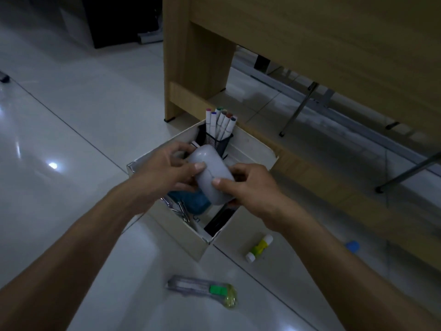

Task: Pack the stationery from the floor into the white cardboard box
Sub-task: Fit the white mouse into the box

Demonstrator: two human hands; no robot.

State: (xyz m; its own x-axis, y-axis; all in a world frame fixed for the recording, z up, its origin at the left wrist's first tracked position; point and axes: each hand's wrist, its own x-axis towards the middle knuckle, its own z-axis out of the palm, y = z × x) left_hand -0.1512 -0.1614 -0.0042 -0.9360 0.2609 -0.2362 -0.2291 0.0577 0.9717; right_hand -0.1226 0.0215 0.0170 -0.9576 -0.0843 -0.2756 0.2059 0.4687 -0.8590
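Now both hands hold a grey case (211, 174) above the open box (253, 149). The left hand (167, 168) curls round its far end, thumb pressed on top; the right hand (248, 185) pinches the near end between thumb and curled fingers. Beyond the left fingertips stands a mesh cup of markers (220, 123); under the palms lie a blue pouch (191, 199) and clips (181, 211). A glue stick (259, 247) and cutter (202, 289) lie on the floor, nearer than the right wrist. The case looks smooth, rigid and light, probably slippery; gripping across its long sides seems safest.
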